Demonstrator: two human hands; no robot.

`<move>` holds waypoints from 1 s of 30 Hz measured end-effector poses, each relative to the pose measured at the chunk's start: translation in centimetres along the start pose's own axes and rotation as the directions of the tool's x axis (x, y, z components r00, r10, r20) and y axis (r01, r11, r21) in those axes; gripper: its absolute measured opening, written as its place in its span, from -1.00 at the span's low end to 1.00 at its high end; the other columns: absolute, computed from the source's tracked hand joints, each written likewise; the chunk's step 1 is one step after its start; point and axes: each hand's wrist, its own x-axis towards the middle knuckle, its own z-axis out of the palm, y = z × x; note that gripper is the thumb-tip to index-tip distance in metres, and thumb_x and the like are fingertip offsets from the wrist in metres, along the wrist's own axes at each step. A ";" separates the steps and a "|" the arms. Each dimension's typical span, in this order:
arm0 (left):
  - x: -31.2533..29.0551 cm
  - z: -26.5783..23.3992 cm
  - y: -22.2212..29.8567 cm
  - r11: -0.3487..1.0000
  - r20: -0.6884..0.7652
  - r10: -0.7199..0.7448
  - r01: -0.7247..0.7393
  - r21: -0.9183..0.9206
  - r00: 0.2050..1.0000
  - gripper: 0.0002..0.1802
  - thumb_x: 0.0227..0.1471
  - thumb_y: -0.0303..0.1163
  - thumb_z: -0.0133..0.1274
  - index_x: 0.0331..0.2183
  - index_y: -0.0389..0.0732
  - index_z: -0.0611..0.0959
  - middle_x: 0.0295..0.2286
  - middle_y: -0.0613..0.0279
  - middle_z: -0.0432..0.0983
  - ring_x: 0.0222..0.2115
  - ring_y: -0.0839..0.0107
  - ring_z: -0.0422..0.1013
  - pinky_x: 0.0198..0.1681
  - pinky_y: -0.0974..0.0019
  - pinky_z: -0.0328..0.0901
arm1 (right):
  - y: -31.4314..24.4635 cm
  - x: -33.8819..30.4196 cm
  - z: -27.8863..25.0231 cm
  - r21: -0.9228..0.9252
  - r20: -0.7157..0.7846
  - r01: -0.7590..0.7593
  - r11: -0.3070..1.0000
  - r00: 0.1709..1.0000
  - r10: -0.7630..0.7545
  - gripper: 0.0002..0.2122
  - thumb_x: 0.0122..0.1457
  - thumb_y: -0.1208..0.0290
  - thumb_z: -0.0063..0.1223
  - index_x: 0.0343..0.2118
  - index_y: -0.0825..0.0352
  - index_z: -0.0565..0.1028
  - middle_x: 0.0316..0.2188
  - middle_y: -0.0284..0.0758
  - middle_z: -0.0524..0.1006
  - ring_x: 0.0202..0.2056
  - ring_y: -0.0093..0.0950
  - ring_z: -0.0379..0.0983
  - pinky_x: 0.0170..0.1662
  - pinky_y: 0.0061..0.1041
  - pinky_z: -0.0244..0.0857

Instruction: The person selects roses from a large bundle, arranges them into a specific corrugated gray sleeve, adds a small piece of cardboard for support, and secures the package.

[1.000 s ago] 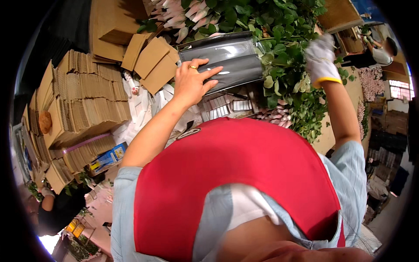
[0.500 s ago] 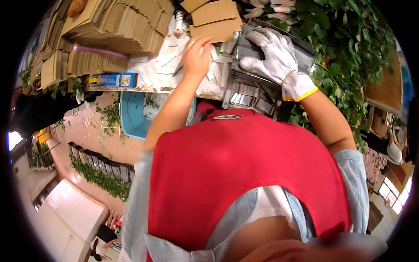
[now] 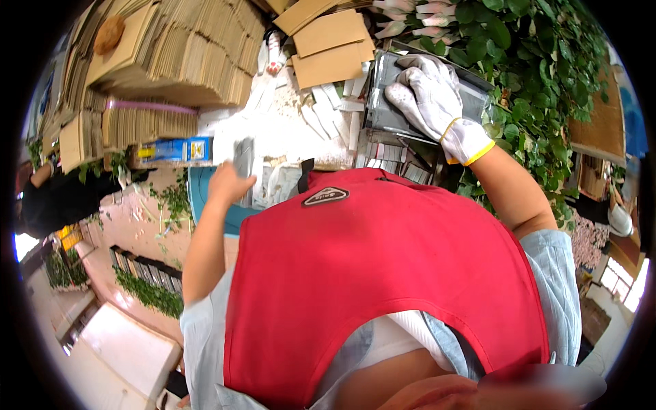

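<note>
My left hand (image 3: 229, 183) is bare and closed round a flat grey tool (image 3: 244, 160), blurred and looking like a broad blade; it is over the table's near edge. My right hand (image 3: 432, 96), in a white glove with a yellow cuff, lies on a dark grey tray (image 3: 379, 96) covered with clear film. Its fingers are loosely bent, with the thumb a little apart, and nothing shows in them. Between the hands, white paper strips (image 3: 321, 116) lie scattered on the worktable (image 3: 287, 140). Several brown cardboard sheets (image 3: 331, 34) overlap beyond them.
Tall cardboard stacks (image 3: 184, 55) fill the far left, with a blue box (image 3: 174, 149) at the table edge. A light-blue tub (image 3: 200, 191) stands below that edge. Leafy stems (image 3: 540, 89) crowd the right, and pink-white wrapped bundles (image 3: 434, 17) lie at the back.
My left hand has moved left and toward me, from beside the cardboard sheets to the table edge, where the grey tool shows in it. The right hand's fingers are more bent, still on the tray.
</note>
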 end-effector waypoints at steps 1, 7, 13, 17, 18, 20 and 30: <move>-0.5 -0.7 -1.2 0.958 0.145 -0.030 0.069 -0.277 0.989 -0.30 -0.14 -0.09 0.17 -0.06 -0.42 0.45 -0.11 -0.10 0.45 -0.11 0.11 0.43 -0.06 0.17 0.34 | 0.0 0.1 0.0 0.000 -0.001 0.000 1.000 1.000 0.000 -0.72 0.05 0.12 0.07 -0.38 0.27 0.48 -0.11 -0.28 0.44 0.00 -0.21 0.29 0.02 -0.15 0.12; 1.6 -4.6 3.6 0.146 0.097 0.539 0.021 -0.989 0.837 -0.16 -0.22 -0.48 0.12 0.16 -0.32 0.22 -0.06 -0.03 0.38 -0.11 0.15 0.42 -0.05 0.18 0.33 | 0.5 0.4 -0.2 0.040 0.036 0.007 0.999 0.999 -0.008 -0.70 0.08 0.07 0.05 -0.39 0.26 0.45 -0.10 -0.26 0.43 0.00 -0.19 0.27 0.07 -0.14 0.07; 3.1 -9.0 15.8 0.673 0.115 0.703 -0.604 -0.426 0.702 -0.06 -0.35 -0.49 0.12 0.18 -0.14 0.21 -0.09 -0.14 0.26 -0.06 0.03 0.32 -0.01 0.26 0.25 | 0.2 0.6 -0.1 0.014 0.047 -0.065 0.998 0.997 0.065 -0.68 0.01 0.04 0.10 -0.44 0.25 0.51 -0.16 -0.32 0.46 -0.07 -0.24 0.32 0.02 -0.21 0.10; 3.7 -8.7 16.6 0.614 0.213 0.774 -0.625 -0.481 0.596 -0.01 -0.33 -0.49 0.11 0.23 -0.03 0.17 -0.12 -0.05 0.26 -0.04 0.08 0.27 0.08 0.30 0.16 | -0.1 0.8 -0.1 0.019 0.071 -0.099 0.995 0.993 0.098 -0.77 -0.01 0.23 0.15 -0.38 0.23 0.42 -0.18 -0.31 0.46 -0.13 -0.25 0.34 -0.07 -0.20 0.15; 4.5 -8.1 16.2 0.556 0.198 0.815 -0.637 -0.534 0.544 -0.04 -0.29 -0.49 0.09 0.23 -0.05 0.19 -0.07 -0.01 0.22 0.00 0.14 0.22 0.10 0.31 0.14 | 0.0 0.7 -0.1 0.027 0.074 -0.112 0.993 0.991 0.110 -0.77 -0.01 0.23 0.15 -0.38 0.23 0.42 -0.18 -0.31 0.46 -0.13 -0.25 0.34 -0.07 -0.20 0.15; 4.6 -7.6 16.1 0.504 0.109 0.838 -0.683 -0.529 0.534 -0.12 -0.25 -0.47 0.10 0.19 -0.10 0.25 -0.09 -0.05 0.29 -0.03 0.11 0.27 0.07 0.28 0.18 | 0.0 0.8 -0.2 0.029 0.028 -0.095 0.995 0.995 0.095 -0.80 0.00 0.29 0.11 -0.34 0.24 0.43 -0.19 -0.32 0.46 -0.13 -0.25 0.35 -0.08 -0.20 0.16; 5.6 -5.2 15.3 0.494 -0.030 0.801 -0.689 -0.530 0.598 -0.33 -0.11 -0.21 0.19 0.02 -0.27 0.38 -0.21 -0.20 0.48 -0.16 -0.03 0.44 -0.07 0.15 0.31 | 0.1 1.2 0.5 -0.023 -0.031 -0.089 0.996 0.996 0.089 -0.87 -0.06 0.39 0.08 -0.42 0.26 0.45 -0.20 -0.35 0.47 -0.08 -0.25 0.33 -0.01 -0.23 0.17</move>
